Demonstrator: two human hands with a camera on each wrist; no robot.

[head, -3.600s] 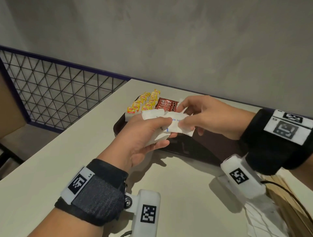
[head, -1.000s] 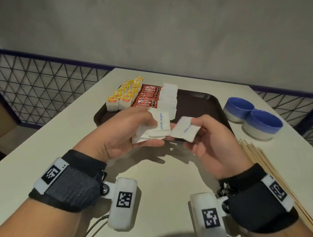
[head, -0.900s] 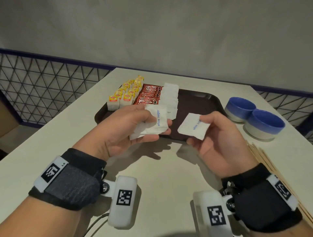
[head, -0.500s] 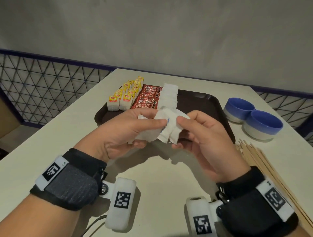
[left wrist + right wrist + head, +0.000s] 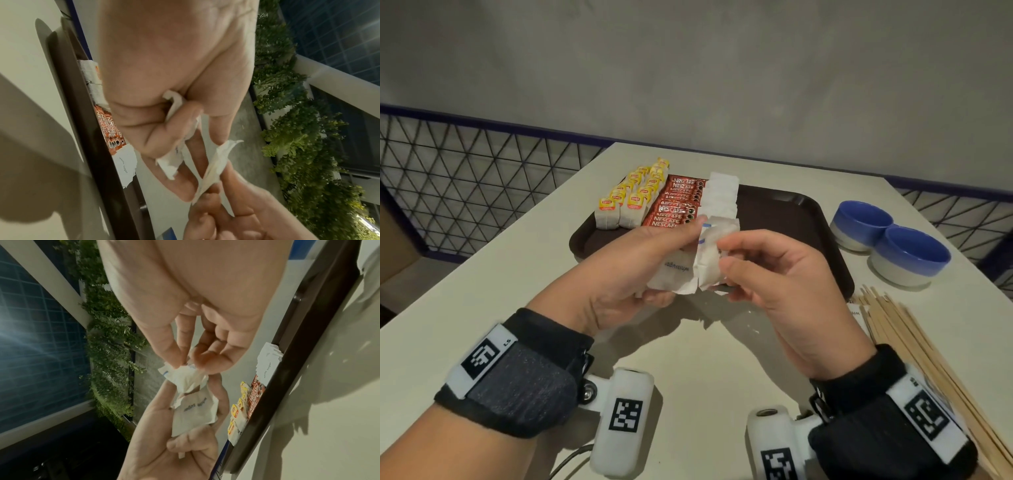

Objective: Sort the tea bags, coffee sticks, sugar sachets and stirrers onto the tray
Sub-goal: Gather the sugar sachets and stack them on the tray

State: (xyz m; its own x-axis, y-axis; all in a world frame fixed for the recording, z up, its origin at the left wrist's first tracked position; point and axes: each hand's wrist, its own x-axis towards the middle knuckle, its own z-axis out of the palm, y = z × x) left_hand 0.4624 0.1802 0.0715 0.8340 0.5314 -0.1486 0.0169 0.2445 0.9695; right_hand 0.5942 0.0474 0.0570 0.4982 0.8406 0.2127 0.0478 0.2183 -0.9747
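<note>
While the left hand (image 5: pixel 626 270) grips a few sachets (image 5: pixel 676 274) just before the tray (image 5: pixel 784 212), the right hand (image 5: pixel 774 284) pinches one sachet (image 5: pixel 709 260) beside them.

black wristbands (image 5: pixel 517 373), white coded tags, white camera housings (image 5: pixel 621 421)

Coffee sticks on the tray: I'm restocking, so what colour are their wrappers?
The coffee sticks are red with white lettering, lying on the tray. The head view shows it best.
</note>
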